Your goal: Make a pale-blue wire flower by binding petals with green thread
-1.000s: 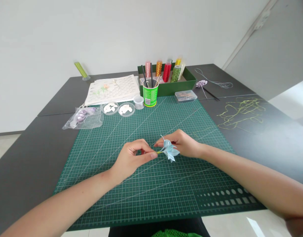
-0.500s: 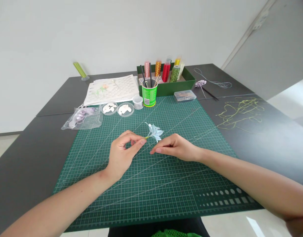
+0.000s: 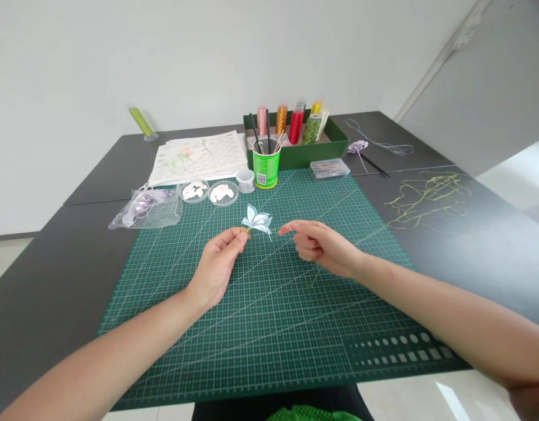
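Between its thumb and fingers, my left hand (image 3: 219, 257) pinches the green stem of a small pale blue artificial flower (image 3: 257, 220), petals spread toward the right. My right hand (image 3: 322, 245) is a short distance right of the flower, apart from it. Its index finger points toward the petals while the other fingers are curled. A thin green thread (image 3: 314, 277) hangs below these curled fingers, which appear closed on it; the grip itself is hidden. Both hands are above the green cutting mat (image 3: 252, 345).
Behind the hands stand a green cup (image 3: 266, 169) of sticks, a green box (image 3: 296, 156) with thread spools, and a clear case (image 3: 330, 169). Dishes of white petals (image 3: 223, 193), a plastic bag (image 3: 149, 209) and paper sheets (image 3: 199, 158) lie left. Loose green thread (image 3: 431, 196) lies right.
My left hand has moved slightly left, turning the flower so its petals open toward me. My right hand has risen and shifted right, its index finger now stretched out.
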A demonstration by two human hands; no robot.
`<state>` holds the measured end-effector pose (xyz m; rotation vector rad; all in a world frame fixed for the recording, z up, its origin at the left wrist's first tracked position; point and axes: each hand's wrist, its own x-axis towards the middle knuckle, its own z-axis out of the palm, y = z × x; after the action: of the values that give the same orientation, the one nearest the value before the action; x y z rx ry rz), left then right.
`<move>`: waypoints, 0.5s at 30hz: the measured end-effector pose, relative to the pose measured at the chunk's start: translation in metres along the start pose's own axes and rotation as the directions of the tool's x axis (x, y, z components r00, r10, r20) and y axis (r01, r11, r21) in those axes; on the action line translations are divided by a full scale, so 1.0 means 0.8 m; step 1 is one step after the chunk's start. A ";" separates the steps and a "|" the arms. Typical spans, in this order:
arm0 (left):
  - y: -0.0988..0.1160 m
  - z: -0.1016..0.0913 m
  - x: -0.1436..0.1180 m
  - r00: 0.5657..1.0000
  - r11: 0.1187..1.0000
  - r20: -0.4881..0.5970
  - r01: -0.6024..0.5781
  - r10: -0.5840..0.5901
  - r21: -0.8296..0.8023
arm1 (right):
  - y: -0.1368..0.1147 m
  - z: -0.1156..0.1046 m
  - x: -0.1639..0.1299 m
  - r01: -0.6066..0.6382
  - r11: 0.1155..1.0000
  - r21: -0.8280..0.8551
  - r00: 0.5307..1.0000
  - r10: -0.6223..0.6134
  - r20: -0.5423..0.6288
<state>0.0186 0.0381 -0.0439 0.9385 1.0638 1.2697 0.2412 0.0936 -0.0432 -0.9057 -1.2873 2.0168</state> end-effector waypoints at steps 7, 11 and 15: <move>-0.005 -0.003 0.001 1.000 1.000 0.014 -0.009 0.009 0.000 | -0.004 -0.030 0.017 0.045 0.763 -0.645 0.886 -0.328 -0.327; -0.003 -0.002 0.000 1.000 1.000 0.010 -0.002 0.002 0.010 | 0.000 -0.024 0.013 0.110 0.348 -0.931 0.796 -0.592 -0.127; 0.003 0.001 -0.002 1.000 1.000 -0.004 -0.003 0.003 0.024 | 0.007 0.000 0.003 0.292 0.321 -0.901 0.828 -0.556 0.071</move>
<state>0.0190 0.0364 -0.0415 0.9570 1.0831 1.2640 0.2389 0.0930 -0.0490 -1.0275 -2.1927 0.6238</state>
